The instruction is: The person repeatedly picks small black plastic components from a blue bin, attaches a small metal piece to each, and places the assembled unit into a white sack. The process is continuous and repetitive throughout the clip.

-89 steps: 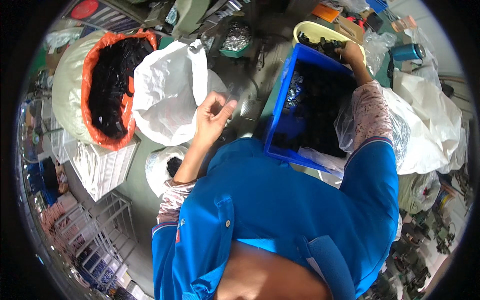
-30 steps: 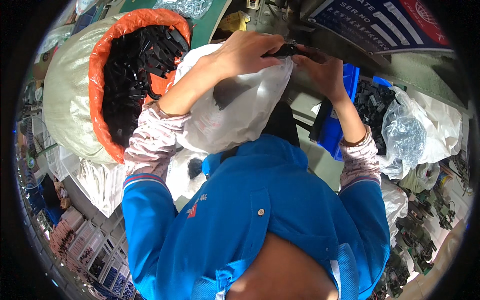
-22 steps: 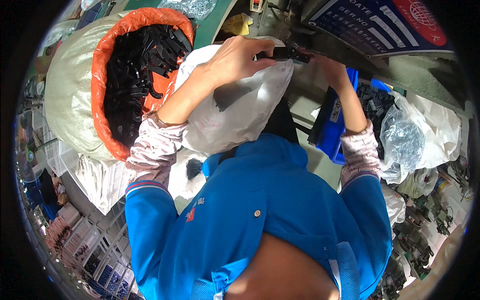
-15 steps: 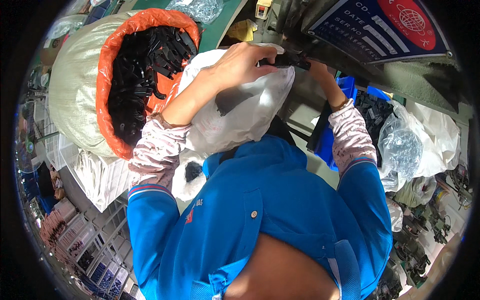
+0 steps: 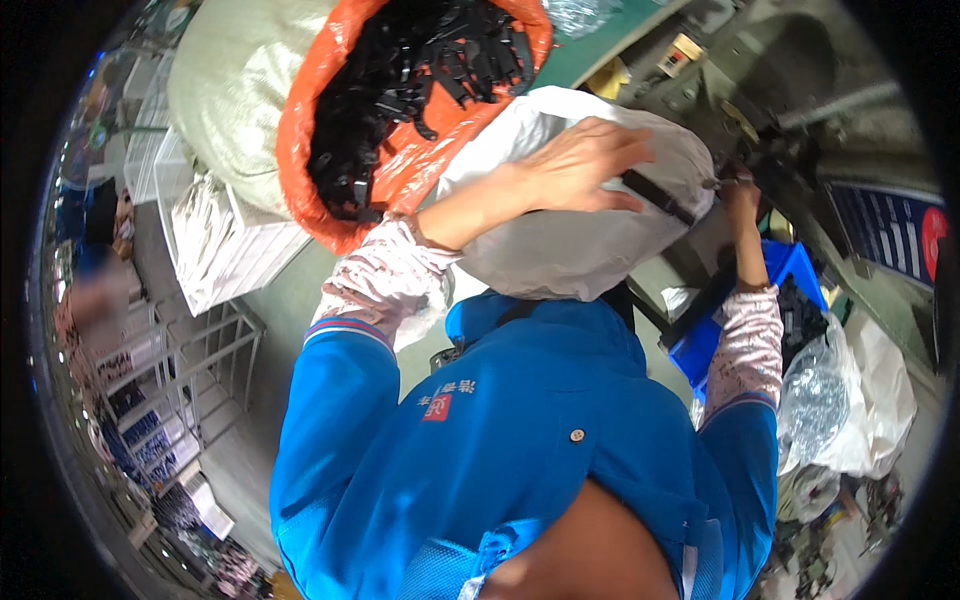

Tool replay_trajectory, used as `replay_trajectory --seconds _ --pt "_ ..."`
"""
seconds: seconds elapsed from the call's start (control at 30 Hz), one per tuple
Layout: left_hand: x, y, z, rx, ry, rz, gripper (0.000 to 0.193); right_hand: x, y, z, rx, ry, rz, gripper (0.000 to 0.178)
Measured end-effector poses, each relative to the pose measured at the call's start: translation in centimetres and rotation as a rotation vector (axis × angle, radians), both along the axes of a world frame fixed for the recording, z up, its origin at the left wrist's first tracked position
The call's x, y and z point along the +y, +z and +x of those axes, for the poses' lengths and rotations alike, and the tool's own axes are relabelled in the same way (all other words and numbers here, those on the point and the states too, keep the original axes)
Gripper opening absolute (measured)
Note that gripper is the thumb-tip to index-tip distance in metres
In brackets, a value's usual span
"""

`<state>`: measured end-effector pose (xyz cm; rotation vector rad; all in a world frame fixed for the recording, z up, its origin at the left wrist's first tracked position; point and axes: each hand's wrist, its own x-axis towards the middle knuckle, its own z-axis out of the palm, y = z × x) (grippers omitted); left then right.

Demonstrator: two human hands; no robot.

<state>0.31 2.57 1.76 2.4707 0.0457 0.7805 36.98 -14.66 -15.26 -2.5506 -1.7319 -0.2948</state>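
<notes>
My left hand (image 5: 590, 165) is over a white bag (image 5: 560, 250) on my lap, its fingers apart. Just off its fingertips, a narrow black plastic piece (image 5: 658, 197) shows against the bag; whether it touches the bag I cannot tell. My right hand (image 5: 740, 205) is raised at the dark machine, beside a small shiny metal tip (image 5: 722, 183). Its fingers look bent together in shadow, and what they hold cannot be made out. To the left, an orange-lined sack (image 5: 300, 130) is full of black plastic pieces (image 5: 465, 55).
A blue bin (image 5: 790, 262) holding black parts stands under my right forearm. Right of it are clear and white plastic bags (image 5: 815, 400). A blue sign plate (image 5: 885, 225) is fixed to the machine. At left are a white crate (image 5: 235, 265) of white sheets and a metal rack (image 5: 215, 350).
The black piece, earlier in my left hand near the machine, is now apart from it over the white bag. My left fingers have spread. The whole view has shifted.
</notes>
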Motion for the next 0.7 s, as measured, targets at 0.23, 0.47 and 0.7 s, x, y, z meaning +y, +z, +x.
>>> replay_trajectory --seconds 0.23,0.47,0.7 --pt "11.6 -4.4 -13.3 0.484 0.645 0.183 0.028 -3.4 -0.6 3.5 0.882 -0.333 0.317 0.029" --pt "17.6 -9.8 -20.5 0.882 0.588 0.641 0.028 -2.4 13.0 -11.2 1.416 -0.364 0.740 0.017" --pt "18.1 -9.2 -19.9 0.932 0.557 0.686 0.024 -2.0 17.6 -15.9 1.367 -0.065 0.855 0.018"
